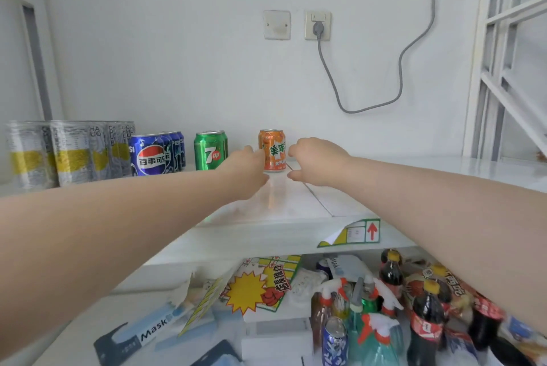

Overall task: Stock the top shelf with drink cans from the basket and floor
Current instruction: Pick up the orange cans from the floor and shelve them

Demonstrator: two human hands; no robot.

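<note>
- While your left hand (247, 171) and right hand (315, 163) flank the orange can (273, 150) at frame centre, both are spread, not gripping.
- Top shelf (296, 206): bare toward the right edge.

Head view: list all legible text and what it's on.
"7up": green can on the top shelf
"百事可乐": blue Pepsi can
"美年": orange can, rest hidden by hands
"Mask": box below
Red up arrow: shelf-edge label
Silver cans, yellow starburst sign, cola bottles: too blurred to read.
</note>
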